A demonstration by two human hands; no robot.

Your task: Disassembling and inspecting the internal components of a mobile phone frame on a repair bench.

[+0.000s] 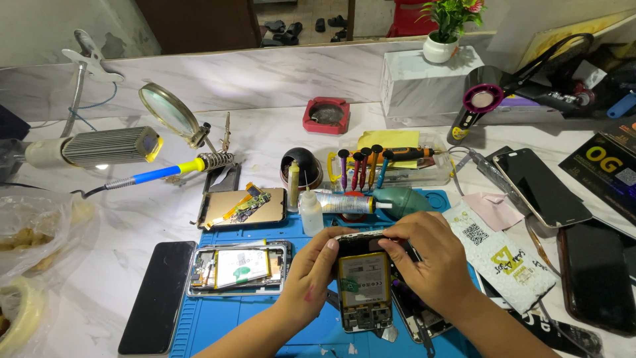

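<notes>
We hold an opened phone (363, 284) over the blue work mat (218, 318), its back off so the yellow-labelled battery (364, 278) and the boards below it show. Our left hand (310, 278) grips the phone's left edge, fingers curled round the frame and the thumb (326, 250) bent up to the top corner. Our right hand (430, 262) comes over from the other side: its fingers (391, 255) are drawn together and press down on the upper rim of the phone, near the camera end, so both hands are closed on the same body and neither is slack. We cannot tell whether the right fingertips pinch some small part, for they cover the spot.

Just left of the held phone lies a second opened phone (240, 266) with a white battery, and left of that a black screen panel (158, 297) lies partly off the mat. Above them rests a gold phone back (244, 208) with a loose flex cable. Behind our hands stand a small squeeze bottle (310, 212), a glue tube (344, 203) and a teal air blower (396, 201); a rack of screwdrivers (361, 166) stands further back. A white printed pouch (507, 260) lies just right of our right hand
</notes>
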